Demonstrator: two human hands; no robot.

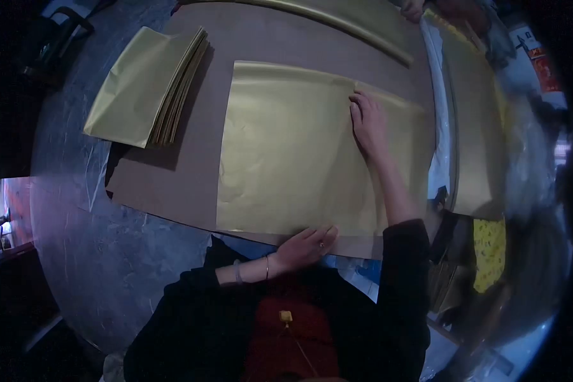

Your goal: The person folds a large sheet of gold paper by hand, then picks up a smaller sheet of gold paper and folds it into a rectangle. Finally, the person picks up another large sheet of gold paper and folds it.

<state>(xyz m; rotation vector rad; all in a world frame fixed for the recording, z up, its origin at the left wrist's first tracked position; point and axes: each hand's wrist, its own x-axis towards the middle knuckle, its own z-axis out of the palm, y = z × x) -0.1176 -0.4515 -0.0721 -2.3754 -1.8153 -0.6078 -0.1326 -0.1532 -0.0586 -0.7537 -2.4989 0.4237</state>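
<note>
A large sheet of gold paper [286, 153] lies on a brown board in front of me. My right hand [368, 121] rests on the sheet near its far edge, palm down with the fingers slightly bent. At the near edge, my left hand [307, 247] lies with its fingers stretched along the paper; it wears a ring, and bracelets circle the wrist. Neither hand visibly grips anything. To the left stands a thick stack of folded gold paper [134, 86], its layered edges facing right.
The brown board [165, 197] sits on a grey surface [140, 242]. A long gold roll or folded sheet [337, 25] lies along the far side. Another person's hand [412, 9] shows at the top right. White plastic [438, 127] and yellow patterned material [489, 254] are on the right.
</note>
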